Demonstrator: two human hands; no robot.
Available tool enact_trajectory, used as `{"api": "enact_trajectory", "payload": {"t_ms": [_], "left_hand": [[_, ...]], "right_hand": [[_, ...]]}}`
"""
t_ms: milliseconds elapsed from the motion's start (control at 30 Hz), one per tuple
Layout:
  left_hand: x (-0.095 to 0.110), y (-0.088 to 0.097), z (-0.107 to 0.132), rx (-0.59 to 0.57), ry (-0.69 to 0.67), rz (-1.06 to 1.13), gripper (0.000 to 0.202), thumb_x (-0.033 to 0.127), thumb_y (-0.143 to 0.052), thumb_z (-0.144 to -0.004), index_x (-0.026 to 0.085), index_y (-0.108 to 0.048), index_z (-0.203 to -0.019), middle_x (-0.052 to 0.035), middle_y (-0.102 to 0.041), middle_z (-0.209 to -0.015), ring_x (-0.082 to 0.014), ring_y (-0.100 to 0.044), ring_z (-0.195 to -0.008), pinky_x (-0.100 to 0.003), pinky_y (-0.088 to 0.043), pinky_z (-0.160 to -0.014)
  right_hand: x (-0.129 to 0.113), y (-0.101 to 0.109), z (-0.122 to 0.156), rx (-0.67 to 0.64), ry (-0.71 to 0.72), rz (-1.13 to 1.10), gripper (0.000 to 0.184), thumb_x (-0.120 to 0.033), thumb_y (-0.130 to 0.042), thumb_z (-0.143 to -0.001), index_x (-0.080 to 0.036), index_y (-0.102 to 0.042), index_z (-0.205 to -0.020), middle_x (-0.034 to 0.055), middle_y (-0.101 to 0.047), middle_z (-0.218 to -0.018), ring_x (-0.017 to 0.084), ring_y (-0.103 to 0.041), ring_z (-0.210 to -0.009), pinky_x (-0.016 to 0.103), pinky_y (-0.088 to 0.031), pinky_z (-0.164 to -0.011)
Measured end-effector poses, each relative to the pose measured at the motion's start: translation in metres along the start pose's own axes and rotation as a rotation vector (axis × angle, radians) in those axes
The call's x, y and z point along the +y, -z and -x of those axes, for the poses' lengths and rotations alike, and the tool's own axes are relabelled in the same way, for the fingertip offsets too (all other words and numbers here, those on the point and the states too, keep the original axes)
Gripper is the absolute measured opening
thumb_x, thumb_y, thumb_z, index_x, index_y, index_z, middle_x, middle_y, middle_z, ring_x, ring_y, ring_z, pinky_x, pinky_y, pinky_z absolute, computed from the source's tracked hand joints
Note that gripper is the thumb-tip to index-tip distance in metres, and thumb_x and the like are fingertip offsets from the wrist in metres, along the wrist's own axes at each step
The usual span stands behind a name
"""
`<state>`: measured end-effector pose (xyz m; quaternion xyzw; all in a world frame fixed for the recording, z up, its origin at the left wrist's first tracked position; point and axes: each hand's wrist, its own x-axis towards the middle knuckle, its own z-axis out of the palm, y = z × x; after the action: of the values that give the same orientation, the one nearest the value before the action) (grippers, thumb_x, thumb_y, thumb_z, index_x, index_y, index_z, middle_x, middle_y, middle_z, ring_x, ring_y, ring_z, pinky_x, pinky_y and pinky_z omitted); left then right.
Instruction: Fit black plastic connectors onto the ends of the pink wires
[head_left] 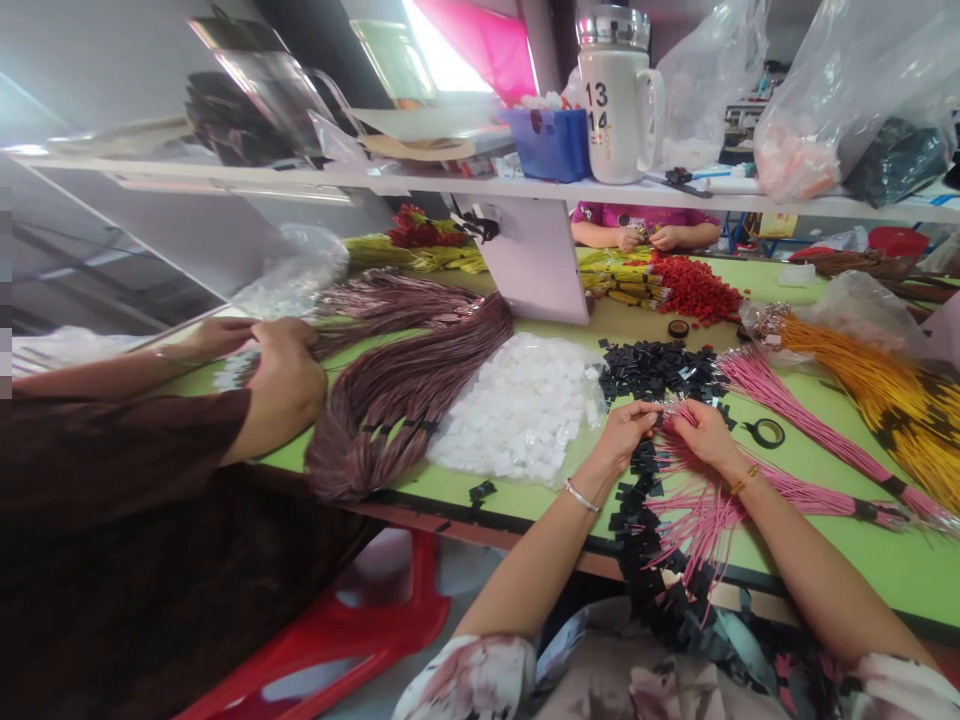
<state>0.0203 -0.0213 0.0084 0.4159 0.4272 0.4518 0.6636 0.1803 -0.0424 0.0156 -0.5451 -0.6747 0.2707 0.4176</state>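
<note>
pinching a small black connector (660, 420) in the head view, the left hand (632, 432) nearly meets the right hand (703, 436), its fingers closed on pink wires (802, 488); both are just near of heaped black pieces (651, 372), right of bagged white pieces (521, 410).

And here are the loose pink wires (686, 522), thin and straggling, their shiny tips bunched together while the tails fan out and droop past the near edge of the green tabletop (877, 570)! Just beyond those tips sits a heap of black connectors (660, 370), small, flat and jumbled. A trail of black pieces (630, 505) runs down and over that same edge. Out right, 2 pink bundles (810, 420) lie slantwise, each wrapped in black near its right end!
</note>
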Motion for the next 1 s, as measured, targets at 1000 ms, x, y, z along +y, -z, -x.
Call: {"api": "enact_trajectory", "payload": {"t_ms": [1000], "left_hand": [[-0.001,0.022,-0.066,0.138,-0.340,-1.214,0.024,0.011,-0.055,-0.084,0.015,-0.072,-0.101,-0.0098,-0.059,-0.101,-0.0203,-0.060,-0.095,-0.030,-0.046,-0.090]], "right_hand": [[0.004,0.012,0.001,-0.056,-0.323,-0.772,0.041,-0.049,-0.078,-0.072,-0.021,-0.049,-0.077,-0.0037,-0.059,-0.062,0.009,-0.047,-0.051,0.021,-0.028,-0.048]]}}
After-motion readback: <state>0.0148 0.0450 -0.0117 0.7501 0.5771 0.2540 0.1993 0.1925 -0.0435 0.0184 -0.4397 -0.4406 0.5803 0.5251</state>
